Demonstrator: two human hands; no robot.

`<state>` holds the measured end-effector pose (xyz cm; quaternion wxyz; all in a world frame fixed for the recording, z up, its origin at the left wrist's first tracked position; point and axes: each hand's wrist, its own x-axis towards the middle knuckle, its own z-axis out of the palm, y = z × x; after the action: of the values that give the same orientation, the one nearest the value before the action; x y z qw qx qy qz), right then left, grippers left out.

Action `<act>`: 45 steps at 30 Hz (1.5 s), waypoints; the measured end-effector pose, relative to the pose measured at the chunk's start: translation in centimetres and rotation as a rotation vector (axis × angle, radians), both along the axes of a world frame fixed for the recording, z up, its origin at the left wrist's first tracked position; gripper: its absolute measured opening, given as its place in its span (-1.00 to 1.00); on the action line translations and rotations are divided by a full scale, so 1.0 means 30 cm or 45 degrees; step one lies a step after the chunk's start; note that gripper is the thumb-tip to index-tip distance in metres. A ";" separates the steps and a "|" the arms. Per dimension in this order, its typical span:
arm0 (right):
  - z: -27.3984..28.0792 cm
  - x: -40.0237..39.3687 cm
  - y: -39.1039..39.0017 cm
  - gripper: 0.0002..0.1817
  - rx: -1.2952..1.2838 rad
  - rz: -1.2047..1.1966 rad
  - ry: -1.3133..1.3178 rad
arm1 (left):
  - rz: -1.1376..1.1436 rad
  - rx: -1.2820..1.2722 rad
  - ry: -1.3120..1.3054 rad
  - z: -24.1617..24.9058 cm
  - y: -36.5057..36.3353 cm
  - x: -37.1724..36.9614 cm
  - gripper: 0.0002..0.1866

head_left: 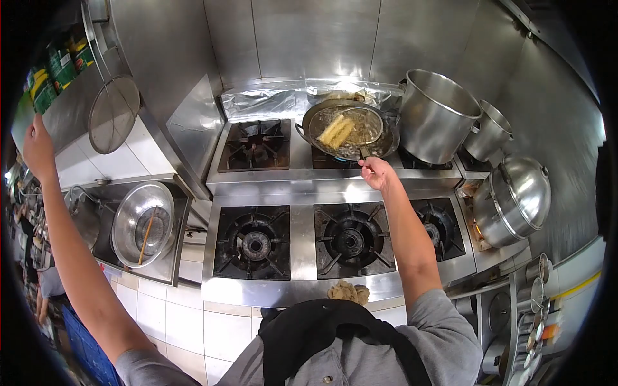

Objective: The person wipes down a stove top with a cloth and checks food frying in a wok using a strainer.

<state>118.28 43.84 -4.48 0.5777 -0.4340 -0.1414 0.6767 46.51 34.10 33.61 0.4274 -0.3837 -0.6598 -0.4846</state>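
Observation:
My right hand (376,174) is closed around the short handle of a round wire strainer (368,127). The strainer's hoop sits inside a wok (301,130) of bubbling oil on a back burner. Golden-yellow fried pieces (337,131) lie in the oil at the left of the hoop, overlapping it in this view. A bit of blue flame shows under the wok. My left hand (38,145) is raised far to the left with its fingers curled, against a pale green flat shape (24,119); I cannot tell what it grips.
A large mesh skimmer (114,116) hangs at left above a sink holding a steel bowl (127,225). Tall pots (430,132) stand right of the wok, a domed steel vessel (515,199) nearer. Front burners (255,243) lie before me; a crumpled cloth (348,292) is at the stove edge.

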 end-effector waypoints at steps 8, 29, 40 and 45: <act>0.019 0.008 -0.017 -0.85 -0.064 0.194 0.088 | 0.095 -0.014 0.166 -0.009 0.010 -0.022 -0.42; 0.062 0.063 -0.078 -0.96 -0.035 -0.021 -0.075 | 0.191 -0.093 0.436 -0.017 0.061 -0.157 -0.55; 0.043 0.023 -0.066 -0.85 -0.042 -0.150 -0.805 | 0.170 -0.182 0.175 -0.009 0.031 -0.087 -0.50; -0.002 0.015 -0.053 -0.83 -0.020 -0.263 -0.927 | 0.051 -0.149 -0.170 0.005 0.006 -0.012 -0.39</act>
<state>118.73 42.24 -4.53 0.5515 -0.6625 -0.2878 0.4174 46.16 34.28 33.77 0.3689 -0.3615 -0.7216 -0.4609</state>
